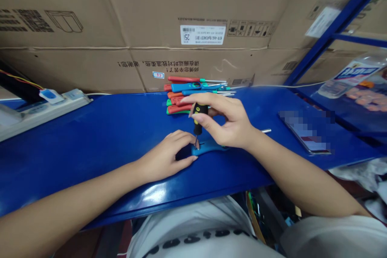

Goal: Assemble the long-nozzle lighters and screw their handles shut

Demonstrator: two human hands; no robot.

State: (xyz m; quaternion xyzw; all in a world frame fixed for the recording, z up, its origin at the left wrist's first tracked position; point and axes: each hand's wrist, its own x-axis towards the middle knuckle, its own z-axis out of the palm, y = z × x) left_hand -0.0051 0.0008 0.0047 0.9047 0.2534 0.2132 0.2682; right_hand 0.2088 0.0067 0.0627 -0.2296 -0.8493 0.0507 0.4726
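My right hand (pixel 228 117) is closed around the handle of a short black screwdriver with yellow marks (pixel 197 129). The screwdriver stands upright, its shaft pointing down at the end of a blue long-nosed lighter (pixel 208 148). That lighter lies flat on the table, and its metal nose (pixel 266 130) shows beyond my right wrist. With thumb and fingertips, my left hand (pixel 169 151) pinches the lighter's handle end beside the screwdriver tip. Whether the tip sits in a screw is too small to tell.
Behind my hands lies a pile of red, blue and green lighters (pixel 184 86) against a large cardboard box (pixel 90 64). A power strip (pixel 51 111) is on the left of the blue table (pixel 115 119). On the right are a phone (pixel 305 133) and a clear plastic bottle (pixel 347 78).
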